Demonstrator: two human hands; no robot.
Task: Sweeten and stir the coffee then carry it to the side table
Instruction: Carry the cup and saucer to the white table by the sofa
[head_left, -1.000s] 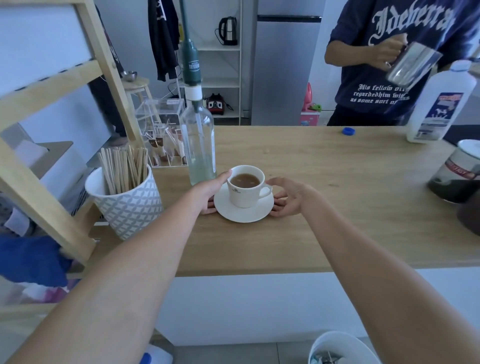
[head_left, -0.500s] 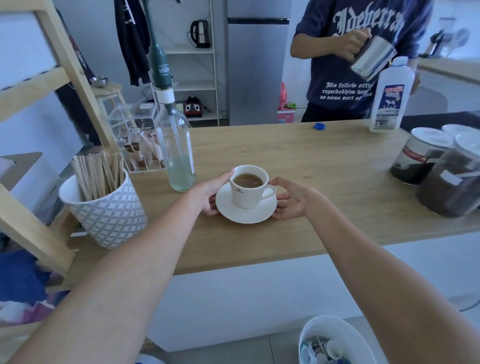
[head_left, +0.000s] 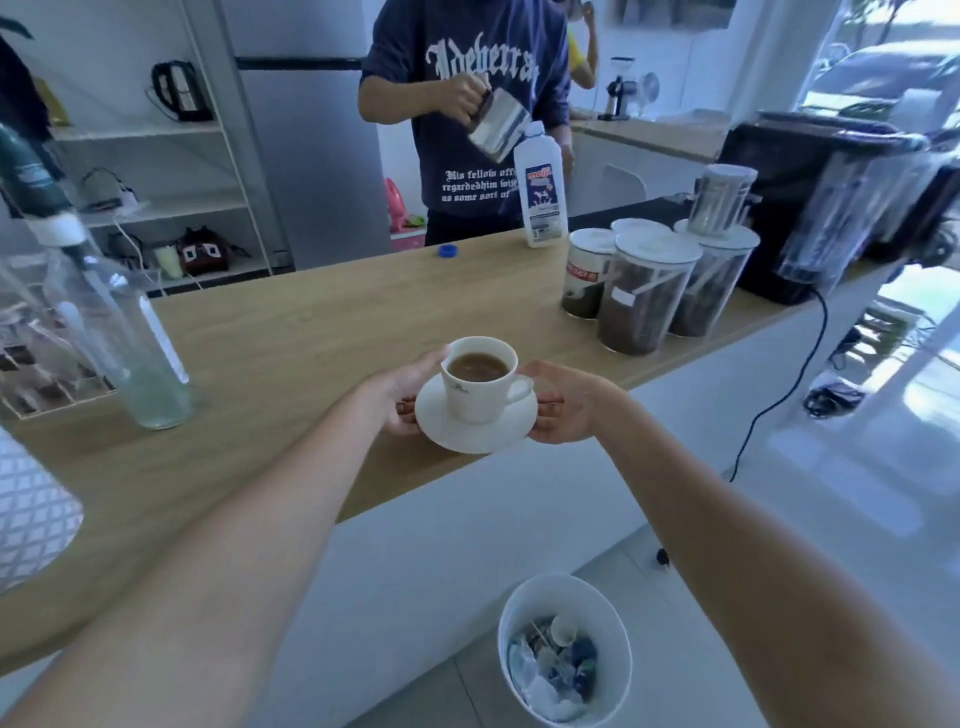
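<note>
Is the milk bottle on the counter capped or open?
Open. The milk bottle shows a bare neck with no cap, and a blue cap lies apart on the counter.

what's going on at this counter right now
A person holds a white saucer by its edges, left hand on one side and right hand on the other. A white cup of milky coffee sits on it, at the near edge of the wooden counter. Whether the saucer is lifted clear of the counter cannot be told. Across the counter a second person tilts a steel milk pitcher beside a milk bottle.
</note>
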